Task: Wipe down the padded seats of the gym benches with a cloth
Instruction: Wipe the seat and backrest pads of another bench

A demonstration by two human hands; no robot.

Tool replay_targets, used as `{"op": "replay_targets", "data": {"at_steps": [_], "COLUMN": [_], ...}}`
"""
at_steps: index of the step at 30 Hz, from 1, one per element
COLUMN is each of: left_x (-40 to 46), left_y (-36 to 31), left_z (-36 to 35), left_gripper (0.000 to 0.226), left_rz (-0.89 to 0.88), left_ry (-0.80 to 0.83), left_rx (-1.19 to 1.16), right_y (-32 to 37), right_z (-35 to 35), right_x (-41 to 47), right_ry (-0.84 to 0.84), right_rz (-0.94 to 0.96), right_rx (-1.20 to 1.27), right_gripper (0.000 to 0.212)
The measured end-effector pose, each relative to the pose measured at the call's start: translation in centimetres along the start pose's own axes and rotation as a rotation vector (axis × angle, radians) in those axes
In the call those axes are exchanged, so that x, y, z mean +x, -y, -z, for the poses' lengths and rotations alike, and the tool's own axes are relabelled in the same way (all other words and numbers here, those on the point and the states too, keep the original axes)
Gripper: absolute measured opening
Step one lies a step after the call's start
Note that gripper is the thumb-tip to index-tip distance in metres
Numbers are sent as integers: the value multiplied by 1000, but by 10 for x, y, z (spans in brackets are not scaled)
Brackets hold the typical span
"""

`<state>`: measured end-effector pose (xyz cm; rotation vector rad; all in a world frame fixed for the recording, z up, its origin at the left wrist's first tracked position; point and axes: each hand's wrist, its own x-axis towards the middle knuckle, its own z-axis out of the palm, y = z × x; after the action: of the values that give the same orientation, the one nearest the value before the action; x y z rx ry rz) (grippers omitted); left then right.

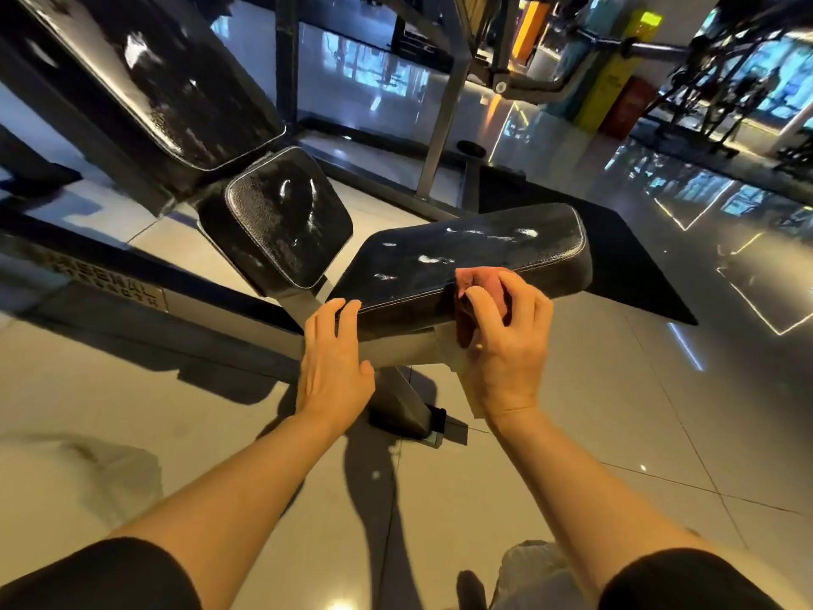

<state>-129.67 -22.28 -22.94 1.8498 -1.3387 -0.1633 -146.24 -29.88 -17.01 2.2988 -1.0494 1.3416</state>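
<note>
Here my right hand [506,341] pinches the cloth [473,286] on the seat's [475,257] near edge; the seat runs left to right, left hand [334,358] fingers straight, touching its left corner.

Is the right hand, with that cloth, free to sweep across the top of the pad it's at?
Probably yes. The right hand grips the pink cloth at the pad's near edge, and nothing lies on its top. The left hand touches only the pad's left corner, out of the way.
</note>
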Motion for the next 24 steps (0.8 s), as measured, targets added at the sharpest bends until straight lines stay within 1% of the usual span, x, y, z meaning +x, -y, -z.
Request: {"op": "replay_targets", "data": {"at_steps": [1, 3, 5, 7, 11, 16, 18, 20, 21, 24], "left_x": [-2, -5, -6, -6, -3, -2, -2, -1, -2, -6], "left_y": [4, 11, 17, 22, 36, 49, 53, 58, 61, 67], "left_z": [0, -1, -2, 0, 3, 3, 3, 1, -1, -4], "left_gripper": [75, 78, 79, 77, 74, 77, 77, 76, 75, 71], "left_rz": [34, 67, 76, 83, 112, 100, 90, 96, 116, 224], "left_ry": [-5, -3, 2, -5, -13, 39, 53, 47, 45, 52], "left_rx": [-16, -49, -96, -169, -291, -378, -414, -465, -503, -616], "right_y": [6, 16, 27, 38, 54, 59, 64, 71, 75, 86], "right_z": [-5, -20, -35, -46, -65, -69, -73, -79, -82, -87], "right_x": [-2, -14, -21, -26, -30, -30, -31, -35, -37, -37], "right_ry": [38, 107, 191, 234, 240, 245, 262, 309, 333, 350], "right_rz": [-2, 138, 284, 346, 243, 208, 237, 304, 311, 240], "right_rx": [-44, -129, -132, -146, -173, -182, -180, -165, -148, -111], "right_gripper": [27, 35, 38, 40, 37, 38, 36, 36, 37, 36]}}
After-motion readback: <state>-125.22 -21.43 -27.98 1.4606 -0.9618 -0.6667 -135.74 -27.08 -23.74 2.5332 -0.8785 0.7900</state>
